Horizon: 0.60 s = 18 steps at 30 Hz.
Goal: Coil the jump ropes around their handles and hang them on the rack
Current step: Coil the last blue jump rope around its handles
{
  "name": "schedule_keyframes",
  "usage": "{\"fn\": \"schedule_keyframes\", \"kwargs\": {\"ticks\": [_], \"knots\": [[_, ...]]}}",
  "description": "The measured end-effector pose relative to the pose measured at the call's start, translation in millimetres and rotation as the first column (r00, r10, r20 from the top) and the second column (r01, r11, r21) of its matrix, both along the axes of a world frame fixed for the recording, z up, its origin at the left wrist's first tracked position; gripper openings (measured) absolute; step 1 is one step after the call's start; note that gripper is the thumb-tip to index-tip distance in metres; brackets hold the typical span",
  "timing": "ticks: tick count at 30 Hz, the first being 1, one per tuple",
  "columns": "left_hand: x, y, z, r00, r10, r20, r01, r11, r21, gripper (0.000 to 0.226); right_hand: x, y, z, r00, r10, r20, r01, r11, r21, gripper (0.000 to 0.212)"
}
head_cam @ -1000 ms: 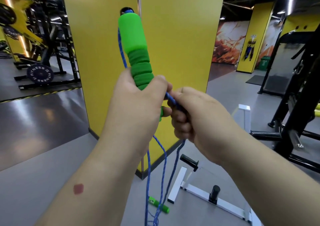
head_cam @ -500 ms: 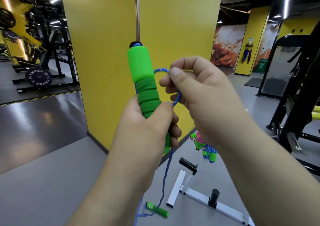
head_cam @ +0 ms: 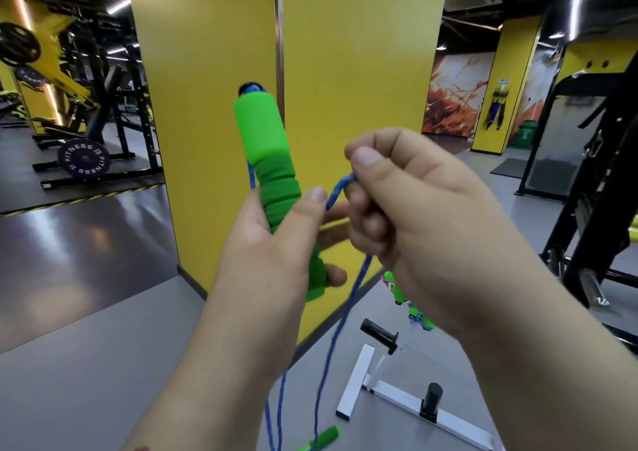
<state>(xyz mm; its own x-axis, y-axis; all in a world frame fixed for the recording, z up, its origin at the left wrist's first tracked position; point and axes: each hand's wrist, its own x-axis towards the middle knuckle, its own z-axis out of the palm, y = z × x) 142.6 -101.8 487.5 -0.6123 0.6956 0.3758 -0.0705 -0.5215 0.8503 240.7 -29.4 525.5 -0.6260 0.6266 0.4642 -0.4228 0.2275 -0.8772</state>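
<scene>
Both hands are up in the middle of the frame, close together but busy with different parts of the same rope. My left hand (head_cam: 276, 243) is wrapped around the lower half of the green foam handle (head_cam: 272, 174), holding it upright with its cap toward the top of the frame. My right hand (head_cam: 407, 215) sits just to the right of it, thumb and forefinger pinching the blue rope (head_cam: 340, 191), the other fingers curled in.

From the pinch the rope runs down toward the bottom of the frame, where the second green handle (head_cam: 324, 438) lies on the grey floor (head_cam: 86, 364). Another strand drops along the left side of the held handle.

I judge I am only at the start of the coiling: no turns of rope show on the bare foam. To do it well I should keep the handle steady and nearly vertical, carry the rope round it with my right hand under light, even tension, and lay each turn snug beside the last rather than crossing over. My left thumb can trap each turn as it lands. The loose handle on the floor will drag and swing as the slack shortens, so I should feed slowly.

At lower right stands the white rack (head_cam: 355, 385) with black pegs, and already coiled ropes (head_cam: 397, 290) appear beside my right wrist
</scene>
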Motion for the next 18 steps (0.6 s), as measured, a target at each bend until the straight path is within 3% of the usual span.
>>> {"fn": "schedule_keyframes", "kwargs": {"ticks": [2, 7, 10, 12, 14, 18], "knots": [[8.2, -2.6, -8.2, 0.997, -0.069, 0.02, 0.069, 0.998, -0.012, 0.012, -10.4, 7.9, 9.4, 0.999, -0.018, -0.051, 0.018, 1.0, 0.003, 0.012], [10.5, -2.2, -10.2, 0.999, -0.01, -0.041, 0.008, 0.999, -0.054, 0.02, -27.4, 30.8, 8.3, 0.994, -0.11, 0.018, 0.109, 0.993, 0.034, 0.009], [-0.6, 0.5, 12.7, 1.0, -0.019, 0.017, 0.019, 1.0, 0.012, 0.027, -21.9, 31.2, -16.0, 0.985, 0.099, 0.139, -0.071, 0.978, -0.195, 0.023], [-11.0, 2.1, 30.4, 1.0, -0.007, -0.001, 0.007, 1.0, 0.025, 0.029, -12.9, 26.0, -31.3, 0.931, 0.268, 0.249, -0.197, 0.94, -0.278, 0.034], [-20.6, 5.4, 40.4, 0.998, 0.041, -0.051, -0.041, 0.999, 0.01, 0.018, -4.2, 20.4, -34.7, 0.904, 0.304, 0.299, -0.248, 0.945, -0.212, 0.036], [-18.7, 6.0, 29.5, 0.995, 0.064, -0.075, -0.067, 0.997, -0.04, 0.002, -2.7, 15.1, -6.1, 0.97, 0.219, 0.109, -0.212, 0.975, -0.07, 0.031]]}}
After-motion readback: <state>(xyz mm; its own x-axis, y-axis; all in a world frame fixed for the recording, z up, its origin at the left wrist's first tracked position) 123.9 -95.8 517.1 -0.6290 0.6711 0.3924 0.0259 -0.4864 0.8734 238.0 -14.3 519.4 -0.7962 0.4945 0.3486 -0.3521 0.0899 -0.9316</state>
